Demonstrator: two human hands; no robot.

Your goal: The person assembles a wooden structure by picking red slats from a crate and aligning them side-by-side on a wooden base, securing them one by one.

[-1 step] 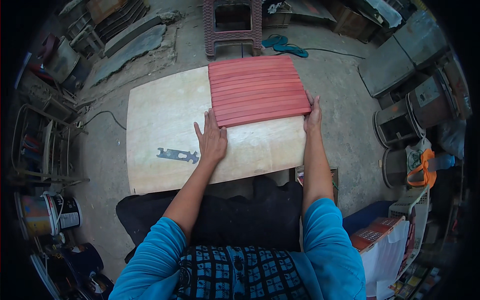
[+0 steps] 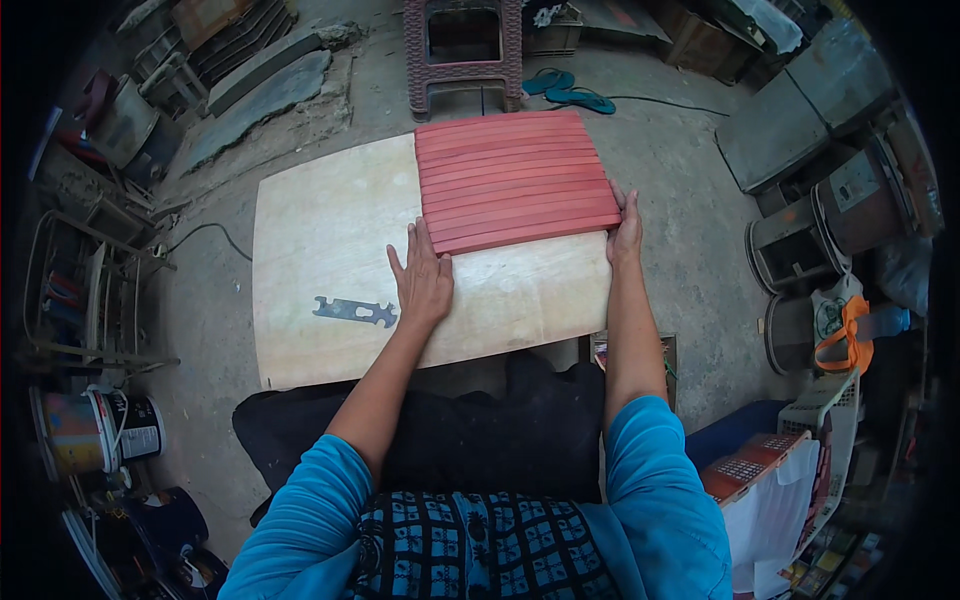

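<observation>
Left hand (image 2: 426, 283) splayed, right hand (image 2: 626, 232) loosely open, at red slats (image 2: 515, 180) | wrench (image 2: 341, 309) beside left hand | stool (image 2: 463, 72), sandals (image 2: 588, 100) top centre

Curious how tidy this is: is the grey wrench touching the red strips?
Apart: the head view shows pale board between the grey wrench and the red strips.

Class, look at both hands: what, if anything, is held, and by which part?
The red strips are steadied, not visibly grasped: the left hand at their near left corner, the right hand at their right edge.
</observation>
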